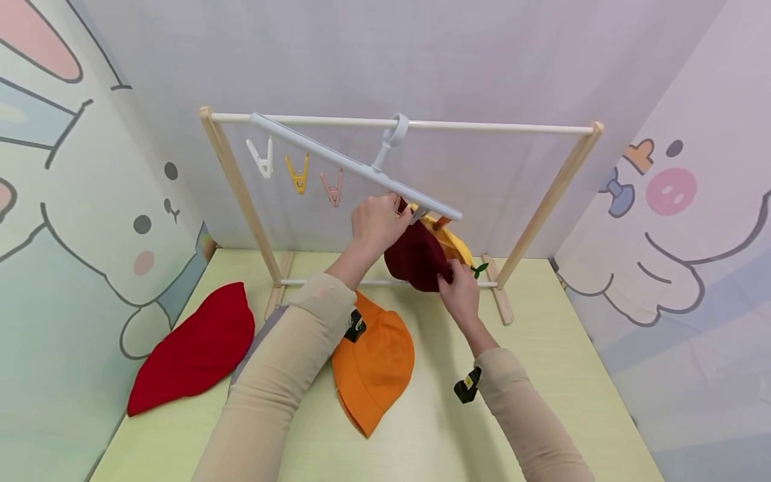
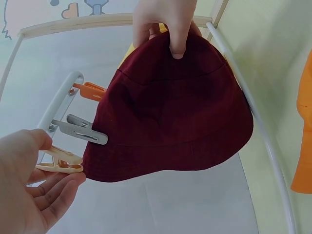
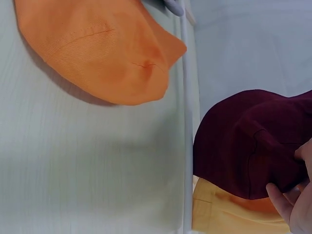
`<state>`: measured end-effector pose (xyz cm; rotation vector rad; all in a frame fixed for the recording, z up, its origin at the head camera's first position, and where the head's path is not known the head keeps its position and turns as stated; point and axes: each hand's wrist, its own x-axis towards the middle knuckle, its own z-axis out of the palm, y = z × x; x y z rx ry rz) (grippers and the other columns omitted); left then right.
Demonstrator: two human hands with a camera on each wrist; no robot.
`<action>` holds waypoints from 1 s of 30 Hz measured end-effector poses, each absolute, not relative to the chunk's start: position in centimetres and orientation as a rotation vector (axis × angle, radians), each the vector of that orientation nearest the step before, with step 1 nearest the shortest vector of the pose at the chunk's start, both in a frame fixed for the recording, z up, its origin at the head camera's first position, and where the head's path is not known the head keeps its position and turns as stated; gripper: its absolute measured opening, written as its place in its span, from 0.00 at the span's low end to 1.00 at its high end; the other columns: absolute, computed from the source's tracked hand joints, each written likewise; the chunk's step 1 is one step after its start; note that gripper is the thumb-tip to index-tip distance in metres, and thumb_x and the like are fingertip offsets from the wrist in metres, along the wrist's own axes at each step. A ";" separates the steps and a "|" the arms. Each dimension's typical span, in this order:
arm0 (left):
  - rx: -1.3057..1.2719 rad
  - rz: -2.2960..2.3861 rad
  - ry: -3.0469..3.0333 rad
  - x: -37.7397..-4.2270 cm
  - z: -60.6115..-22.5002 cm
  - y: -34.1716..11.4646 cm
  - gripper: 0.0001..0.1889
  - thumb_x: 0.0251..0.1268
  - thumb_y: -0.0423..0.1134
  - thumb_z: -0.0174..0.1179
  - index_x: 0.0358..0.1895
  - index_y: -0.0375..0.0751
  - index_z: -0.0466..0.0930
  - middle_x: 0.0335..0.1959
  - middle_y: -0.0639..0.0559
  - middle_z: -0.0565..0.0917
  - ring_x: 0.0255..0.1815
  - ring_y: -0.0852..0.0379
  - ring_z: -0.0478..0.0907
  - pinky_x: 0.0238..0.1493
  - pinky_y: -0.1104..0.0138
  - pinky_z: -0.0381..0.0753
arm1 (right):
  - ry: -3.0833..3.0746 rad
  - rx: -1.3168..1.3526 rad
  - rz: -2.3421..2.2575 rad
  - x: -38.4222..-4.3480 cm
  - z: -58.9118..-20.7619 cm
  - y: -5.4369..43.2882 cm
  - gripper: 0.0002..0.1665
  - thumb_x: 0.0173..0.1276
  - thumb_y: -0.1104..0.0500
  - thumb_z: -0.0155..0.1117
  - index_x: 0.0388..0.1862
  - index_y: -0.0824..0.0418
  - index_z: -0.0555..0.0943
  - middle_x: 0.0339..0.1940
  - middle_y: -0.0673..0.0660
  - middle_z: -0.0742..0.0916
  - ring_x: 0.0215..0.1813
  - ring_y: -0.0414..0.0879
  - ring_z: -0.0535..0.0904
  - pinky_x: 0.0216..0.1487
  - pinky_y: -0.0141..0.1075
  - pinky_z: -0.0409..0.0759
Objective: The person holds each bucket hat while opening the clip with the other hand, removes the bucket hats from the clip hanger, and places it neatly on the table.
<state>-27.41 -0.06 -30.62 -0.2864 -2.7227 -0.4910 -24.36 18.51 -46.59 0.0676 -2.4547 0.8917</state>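
A maroon bucket hat [image 1: 415, 258] hangs at the low right end of a tilted pale blue hanger [image 1: 325, 155]. In the left wrist view, a grey clip [image 2: 80, 130] bites the brim. My left hand [image 2: 29, 180] pinches a cream clip [image 2: 63, 162] at the brim's edge beside it; whether its jaws have caught the fabric I cannot tell. My right hand [image 1: 460, 291] grips the crown of the maroon hat between thumb and fingers. Behind it is a yellow hat [image 1: 454, 246] with a green sprout [image 1: 480, 270], near an orange clip [image 2: 91, 91] on the hanger.
White [image 1: 262, 159], yellow [image 1: 298, 175] and pink [image 1: 332, 189] clips dangle on the hanger's raised left side. The rack's white rod [image 1: 494, 126] carries the hanger. On the table [image 1: 530, 402] lie a red hat [image 1: 199, 345], an orange hat [image 1: 382, 355] and a partly hidden grey item [image 1: 255, 345].
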 end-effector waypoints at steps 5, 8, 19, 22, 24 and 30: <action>-0.287 -0.488 -2.723 -27.5 -30.7 0.1 0.17 0.62 0.53 0.53 0.22 0.47 0.65 0.13 0.54 0.62 0.15 0.56 0.63 0.15 0.67 0.57 | -2.414 0.076 0.867 -24.4 -46.5 18.7 0.11 0.55 0.64 0.65 0.38 0.63 0.78 0.31 0.62 0.83 0.34 0.58 0.79 0.32 0.50 0.74; -0.289 -0.495 -2.716 -27.5 -30.7 0.2 0.18 0.62 0.52 0.52 0.21 0.46 0.64 0.12 0.54 0.61 0.15 0.56 0.62 0.15 0.68 0.56 | -2.399 0.071 0.852 -24.4 -46.4 18.7 0.09 0.55 0.64 0.65 0.36 0.63 0.78 0.29 0.61 0.83 0.33 0.58 0.79 0.31 0.50 0.74; -0.304 -0.504 -2.687 -27.7 -30.9 0.3 0.17 0.62 0.51 0.52 0.20 0.46 0.64 0.12 0.54 0.60 0.14 0.57 0.59 0.15 0.68 0.54 | -2.307 0.089 0.834 -24.4 -45.6 19.0 0.06 0.54 0.65 0.65 0.31 0.63 0.78 0.26 0.60 0.82 0.28 0.57 0.78 0.28 0.47 0.73; -0.309 -0.502 -2.684 -27.7 -30.9 0.4 0.17 0.62 0.51 0.53 0.21 0.46 0.65 0.12 0.55 0.60 0.14 0.57 0.59 0.15 0.68 0.55 | -2.295 0.093 0.828 -24.3 -45.4 19.1 0.05 0.54 0.65 0.64 0.31 0.63 0.78 0.26 0.60 0.83 0.28 0.56 0.78 0.28 0.47 0.73; -0.311 -0.505 -2.684 -27.7 -30.9 0.4 0.17 0.61 0.51 0.53 0.21 0.45 0.66 0.12 0.55 0.61 0.14 0.57 0.60 0.15 0.68 0.55 | -2.298 0.090 0.824 -24.2 -45.3 19.2 0.05 0.53 0.65 0.64 0.31 0.62 0.79 0.26 0.59 0.83 0.28 0.55 0.78 0.28 0.47 0.72; -0.306 -0.524 -2.699 -27.8 -31.0 0.5 0.17 0.61 0.52 0.53 0.21 0.46 0.65 0.12 0.54 0.62 0.14 0.57 0.62 0.15 0.68 0.56 | -2.306 0.065 0.835 -23.7 -45.0 19.2 0.05 0.53 0.65 0.65 0.31 0.63 0.79 0.27 0.60 0.83 0.29 0.55 0.78 0.29 0.47 0.73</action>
